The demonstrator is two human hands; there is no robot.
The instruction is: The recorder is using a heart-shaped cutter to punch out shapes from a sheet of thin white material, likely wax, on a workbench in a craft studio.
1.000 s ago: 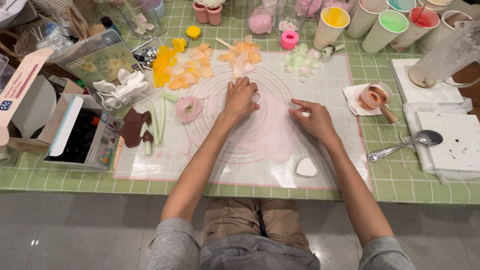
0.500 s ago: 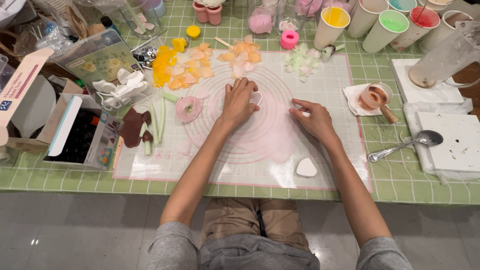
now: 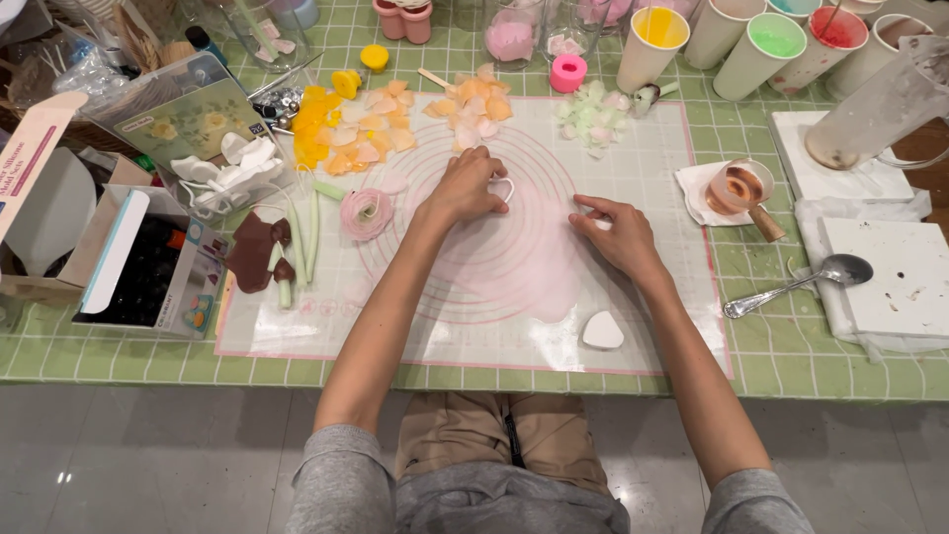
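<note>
My left hand (image 3: 467, 188) presses a small white petal-shaped cutter (image 3: 504, 188) into a thin pink sheet (image 3: 514, 262) spread over the translucent mat with pink rings (image 3: 643, 168). My right hand (image 3: 618, 232) rests flat on the sheet's right side, fingers pointing left. A rolled pink flower (image 3: 367, 213) lies left of my left hand. A white teardrop-shaped piece (image 3: 602, 330) sits on the mat near its front edge.
Yellow, orange and pale green petals (image 3: 376, 124) lie at the mat's far side. Paper cups of coloured paste (image 3: 761, 40) stand at the back right. A spoon (image 3: 801, 285), white slabs (image 3: 900, 277) and a copper cup (image 3: 739, 186) are right; boxes (image 3: 138, 262) left.
</note>
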